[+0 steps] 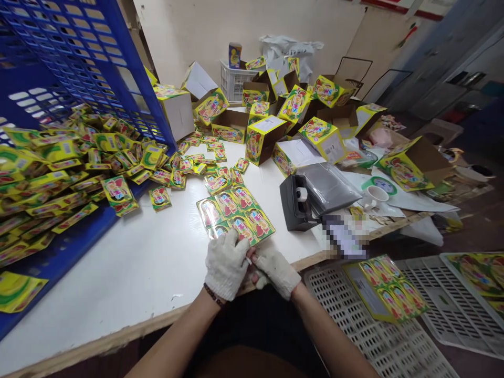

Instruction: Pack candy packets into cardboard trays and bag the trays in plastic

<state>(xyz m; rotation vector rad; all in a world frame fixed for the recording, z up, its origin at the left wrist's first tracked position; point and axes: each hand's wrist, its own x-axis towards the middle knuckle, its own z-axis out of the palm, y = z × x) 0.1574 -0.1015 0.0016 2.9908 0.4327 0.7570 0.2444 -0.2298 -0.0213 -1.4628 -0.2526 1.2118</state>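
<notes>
Both my hands wear white knitted gloves and meet at the front edge of the table. My left hand (227, 265) is curled closed, its knuckles against the near side of a block of yellow-green packets (238, 212) arranged in rows. Bare fingertips show on my right hand (275, 269), which is closed in a pinch against the left fingers. Whatever is between the fingertips is too small or hidden to name. Beyond the block lie loose small packets (218, 181). To its right stands a black tape dispenser (293, 205).
A tipped blue crate (136, 68) spills a heap of packets (74, 168) on the left. Several open cartons (265, 136) crowd the back. A white cup (376, 195) and green tape roll (378, 185) sit right. Below, a white crate (334, 299) bears a packed carton (388, 289).
</notes>
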